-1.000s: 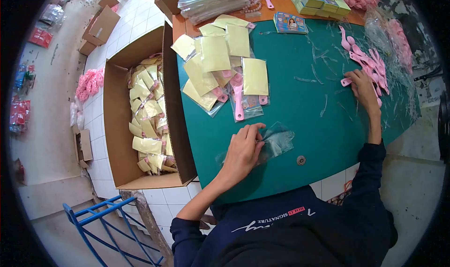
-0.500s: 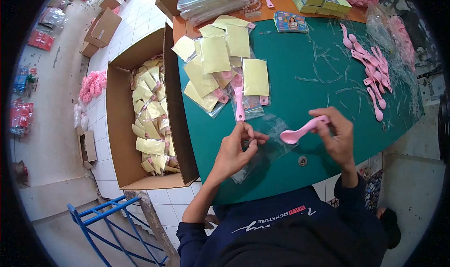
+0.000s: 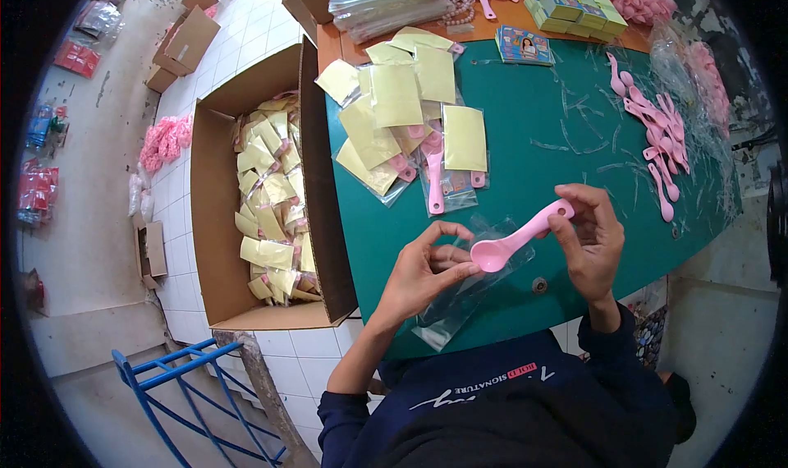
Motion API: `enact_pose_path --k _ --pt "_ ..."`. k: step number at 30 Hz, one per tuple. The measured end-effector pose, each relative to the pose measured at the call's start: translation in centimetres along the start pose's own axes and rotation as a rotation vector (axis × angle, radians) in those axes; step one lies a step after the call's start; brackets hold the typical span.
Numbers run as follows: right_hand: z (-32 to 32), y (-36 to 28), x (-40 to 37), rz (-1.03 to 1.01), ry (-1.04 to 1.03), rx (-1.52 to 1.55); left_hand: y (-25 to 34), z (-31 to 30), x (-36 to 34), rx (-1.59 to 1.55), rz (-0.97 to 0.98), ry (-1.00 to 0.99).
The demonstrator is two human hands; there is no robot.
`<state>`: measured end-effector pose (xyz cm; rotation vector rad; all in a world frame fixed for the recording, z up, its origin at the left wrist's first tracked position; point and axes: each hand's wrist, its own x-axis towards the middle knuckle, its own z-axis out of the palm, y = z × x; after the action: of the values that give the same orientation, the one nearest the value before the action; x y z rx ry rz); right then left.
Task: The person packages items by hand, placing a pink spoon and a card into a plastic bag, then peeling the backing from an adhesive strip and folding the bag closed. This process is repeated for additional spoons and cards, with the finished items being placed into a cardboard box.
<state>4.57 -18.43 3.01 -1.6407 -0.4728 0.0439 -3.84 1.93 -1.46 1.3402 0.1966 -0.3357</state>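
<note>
White tiled floor surrounds a green-topped counter. A cardboard box beside the counter's left edge contains many packets backed with pale yellow card. More yellow-backed packets lie overlapping on the counter's left part; a pile of pink spoons lies on its right. Left hand: fingers curled, holding a clear bag near the counter's front edge. Right hand: thumb and fingers narrowed on the handle end of one pink spoon. Its bowl is over the bag, beside the left thumb; contact there cannot be determined.
</note>
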Motion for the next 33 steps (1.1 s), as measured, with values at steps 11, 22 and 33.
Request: enact_pose_path --k 11,22,33 --pt "0.8 0.6 1.0 -0.042 -0.089 -0.006 1.5 0.2 -0.1 0.192 0.205 -0.066" --pt "-0.5 -2.1 10.3 -0.383 -0.467 -0.215 2.5 -0.5 -0.2 0.054 0.496 0.219" --pt "-13.5 10.0 23.3 -0.045 0.041 -1.267 3.4 -1.3 0.4 -0.034 0.348 0.259"
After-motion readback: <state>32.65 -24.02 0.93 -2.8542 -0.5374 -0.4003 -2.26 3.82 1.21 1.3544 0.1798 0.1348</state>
